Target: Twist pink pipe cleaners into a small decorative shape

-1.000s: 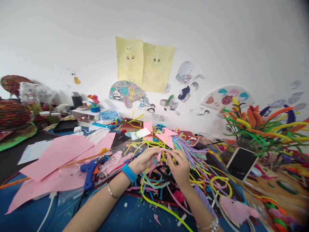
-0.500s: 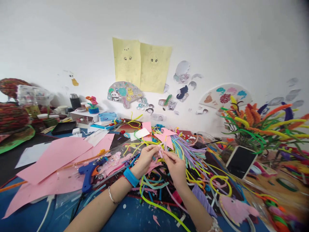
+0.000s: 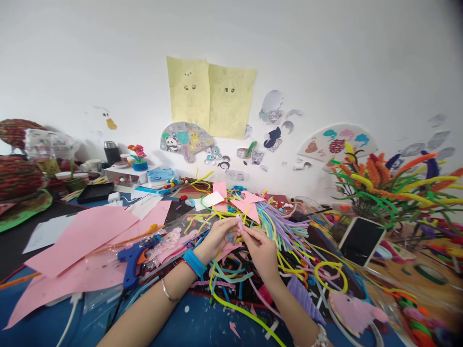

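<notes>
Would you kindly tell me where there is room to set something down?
Mostly bare blue tabletop lies between the left forearm and long yellow-green pipe cleaner, and between pink paper and white cable. Pipe cleaners crowd the left hand and right hand.

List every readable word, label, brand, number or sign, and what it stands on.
"囍", in red: the right-hand white fan on the wall.
Printed plastic package, far left: too blurred to read.
Blue packet: any print too small.
No other text is readable.

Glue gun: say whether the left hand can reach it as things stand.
Probably yes: the glue gun lies left of the left hand, seemingly uncovered, but that hand is holding a pink piece.
</notes>
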A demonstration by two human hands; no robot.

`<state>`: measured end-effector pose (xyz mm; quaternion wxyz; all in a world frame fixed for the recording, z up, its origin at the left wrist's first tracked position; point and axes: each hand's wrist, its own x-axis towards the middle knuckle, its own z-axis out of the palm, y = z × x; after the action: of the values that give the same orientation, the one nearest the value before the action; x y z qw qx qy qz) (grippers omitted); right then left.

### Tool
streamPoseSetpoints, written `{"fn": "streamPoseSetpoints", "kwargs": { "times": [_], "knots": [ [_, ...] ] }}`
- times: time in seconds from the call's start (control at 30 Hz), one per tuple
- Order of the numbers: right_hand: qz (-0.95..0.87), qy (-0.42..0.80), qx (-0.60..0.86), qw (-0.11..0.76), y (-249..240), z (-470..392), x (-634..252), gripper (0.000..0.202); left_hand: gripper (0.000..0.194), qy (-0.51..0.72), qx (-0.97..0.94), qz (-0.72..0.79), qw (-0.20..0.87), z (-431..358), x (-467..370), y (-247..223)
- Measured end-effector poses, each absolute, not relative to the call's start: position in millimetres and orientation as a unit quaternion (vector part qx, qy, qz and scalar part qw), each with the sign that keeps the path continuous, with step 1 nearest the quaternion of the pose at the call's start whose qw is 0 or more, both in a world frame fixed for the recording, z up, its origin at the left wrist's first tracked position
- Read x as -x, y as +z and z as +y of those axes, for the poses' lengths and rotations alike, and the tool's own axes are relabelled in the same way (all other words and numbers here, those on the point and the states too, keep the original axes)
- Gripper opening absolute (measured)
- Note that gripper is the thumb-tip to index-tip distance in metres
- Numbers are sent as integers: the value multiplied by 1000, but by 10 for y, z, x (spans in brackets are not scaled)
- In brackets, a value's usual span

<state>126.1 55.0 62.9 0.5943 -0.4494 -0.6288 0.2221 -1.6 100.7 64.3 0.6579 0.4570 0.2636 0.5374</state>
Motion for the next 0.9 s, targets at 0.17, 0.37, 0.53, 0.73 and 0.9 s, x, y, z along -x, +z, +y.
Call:
{"fn": "streamPoseSetpoints", "kwargs": {
  "times": [0.17, 0.37, 0.53, 0.73, 0.9],
  "knots": [
    [-613, 323, 431, 579, 642, 589, -1287, 18, 30, 491, -493, 251, 673, 1041, 100, 677],
    [-597, 332, 438, 584, 576, 628, -1305, 18, 28, 508, -535, 282, 613, 1023, 125, 707],
    [-587, 355, 438, 581, 556, 646, -1299, 17, 28, 522, -560, 315, 560, 980, 111, 736],
    [-544, 444, 430, 567, 554, 731, -1374, 32, 30, 557, -577, 370, 470, 1054, 215, 790],
    [-552, 436, 431, 566, 590, 784, -1488, 32, 31, 584, -635, 412, 293, 1124, 381, 863]
  ]
}}
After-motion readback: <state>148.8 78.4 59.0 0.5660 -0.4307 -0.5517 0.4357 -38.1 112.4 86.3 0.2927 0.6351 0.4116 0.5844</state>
